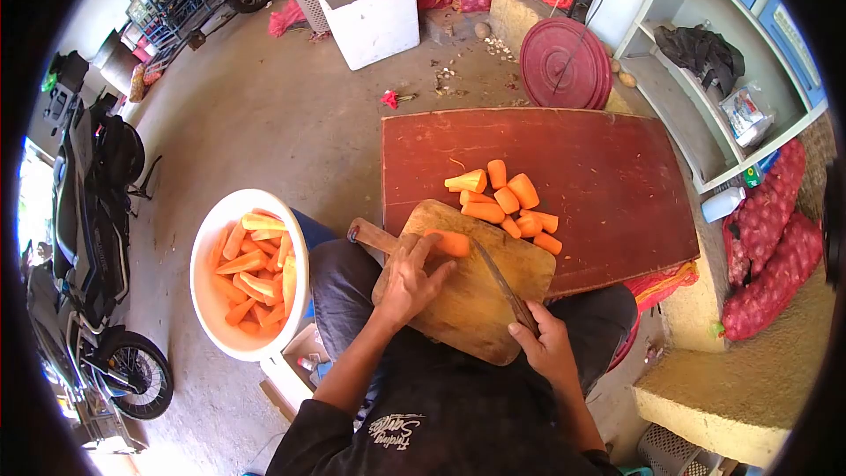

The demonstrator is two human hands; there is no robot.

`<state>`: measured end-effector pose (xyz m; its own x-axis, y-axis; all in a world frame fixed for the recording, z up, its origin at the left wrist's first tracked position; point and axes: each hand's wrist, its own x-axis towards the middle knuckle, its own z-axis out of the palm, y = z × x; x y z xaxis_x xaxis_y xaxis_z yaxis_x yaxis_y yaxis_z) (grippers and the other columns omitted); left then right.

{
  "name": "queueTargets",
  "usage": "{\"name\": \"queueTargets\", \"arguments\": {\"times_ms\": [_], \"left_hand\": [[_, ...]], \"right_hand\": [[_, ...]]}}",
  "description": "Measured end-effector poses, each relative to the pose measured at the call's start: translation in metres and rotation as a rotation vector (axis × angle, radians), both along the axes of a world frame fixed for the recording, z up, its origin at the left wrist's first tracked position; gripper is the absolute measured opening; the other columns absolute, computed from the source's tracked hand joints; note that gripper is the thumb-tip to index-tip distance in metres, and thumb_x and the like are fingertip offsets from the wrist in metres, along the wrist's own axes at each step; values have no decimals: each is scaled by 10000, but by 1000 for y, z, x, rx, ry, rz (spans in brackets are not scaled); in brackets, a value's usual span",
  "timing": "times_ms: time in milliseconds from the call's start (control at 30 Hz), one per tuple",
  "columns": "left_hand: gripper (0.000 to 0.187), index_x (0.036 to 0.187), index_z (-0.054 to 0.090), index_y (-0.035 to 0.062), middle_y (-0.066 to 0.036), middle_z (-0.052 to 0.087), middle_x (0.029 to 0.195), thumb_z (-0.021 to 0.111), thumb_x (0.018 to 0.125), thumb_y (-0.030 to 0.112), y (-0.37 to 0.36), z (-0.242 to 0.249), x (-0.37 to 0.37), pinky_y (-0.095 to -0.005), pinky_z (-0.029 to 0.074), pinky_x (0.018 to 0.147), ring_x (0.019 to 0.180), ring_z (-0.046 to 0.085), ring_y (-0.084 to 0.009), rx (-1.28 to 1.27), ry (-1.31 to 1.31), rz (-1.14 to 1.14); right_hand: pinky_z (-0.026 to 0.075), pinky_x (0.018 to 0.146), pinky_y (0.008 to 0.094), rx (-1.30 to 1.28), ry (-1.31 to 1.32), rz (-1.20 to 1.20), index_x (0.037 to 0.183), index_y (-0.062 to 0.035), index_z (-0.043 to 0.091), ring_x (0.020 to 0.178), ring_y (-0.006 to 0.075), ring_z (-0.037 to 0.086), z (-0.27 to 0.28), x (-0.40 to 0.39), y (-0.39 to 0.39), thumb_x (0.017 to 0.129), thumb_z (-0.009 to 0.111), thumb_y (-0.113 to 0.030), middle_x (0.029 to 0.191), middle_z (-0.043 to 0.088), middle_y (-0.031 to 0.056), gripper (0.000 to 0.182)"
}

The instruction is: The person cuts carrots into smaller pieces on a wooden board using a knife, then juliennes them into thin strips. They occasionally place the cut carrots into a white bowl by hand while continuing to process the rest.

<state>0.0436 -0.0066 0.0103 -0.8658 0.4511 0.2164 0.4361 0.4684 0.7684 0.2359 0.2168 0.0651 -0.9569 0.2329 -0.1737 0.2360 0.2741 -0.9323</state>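
A wooden cutting board (493,308) lies across my lap, its handle pointing to the upper left. On it rests a peeled carrot piece (451,243), held down under the fingers of my left hand (407,280). My right hand (542,344) grips a knife (504,286) by its handle. The blade slants over the board, its tip close to the right end of that carrot. Beyond the board, several cut carrot pieces (507,200) sit in a loose pile on the red tabletop (608,185).
At my left stands a white tub (201,291) of peeled carrots (256,269). Further left is a parked motorcycle (92,256). A red round lid (564,63) leans behind the table. Red mesh sacks (771,273) and a shelf unit (696,115) stand on the right.
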Motion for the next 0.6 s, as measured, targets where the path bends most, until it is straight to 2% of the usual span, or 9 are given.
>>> {"name": "queueTargets", "arguments": {"times_ms": [133, 233, 433, 600], "left_hand": [[582, 1383, 689, 31, -191, 646, 1279, 923, 880, 207, 9, 6, -2, -491, 567, 973, 1140, 669, -395, -126, 77, 90], [600, 1393, 680, 38, -208, 625, 1344, 922, 881, 236, 10, 3, -11, -509, 551, 1024, 1210, 625, -424, -71, 214, 56], [660, 1406, 663, 53, -212, 628, 1376, 941, 854, 285, 13, 0, -14, -531, 517, 1095, 1245, 605, -429, -133, 167, 11], [688, 1415, 671, 45, -193, 620, 1305, 944, 826, 273, 13, -4, -14, -519, 503, 1067, 1201, 584, -405, -125, 200, 28]], "right_hand": [[571, 958, 350, 8, 63, -6, 1431, 90, 638, 1081, 226, 757, -2, 0, -3, 1060, 754, -190, 1186, 774, 233, 479], [571, 958, 350, 13, 38, 0, 1437, 91, 634, 1068, 228, 754, 2, 0, -2, 1065, 748, -189, 1180, 774, 231, 479], [566, 950, 348, 1, 34, 13, 1441, 83, 631, 1044, 221, 741, 1, -2, -3, 1071, 739, -189, 1159, 771, 213, 472], [561, 951, 340, 16, -65, 71, 1454, 75, 624, 1054, 185, 721, 9, 1, 4, 1069, 742, -184, 1149, 766, 199, 478]]}}
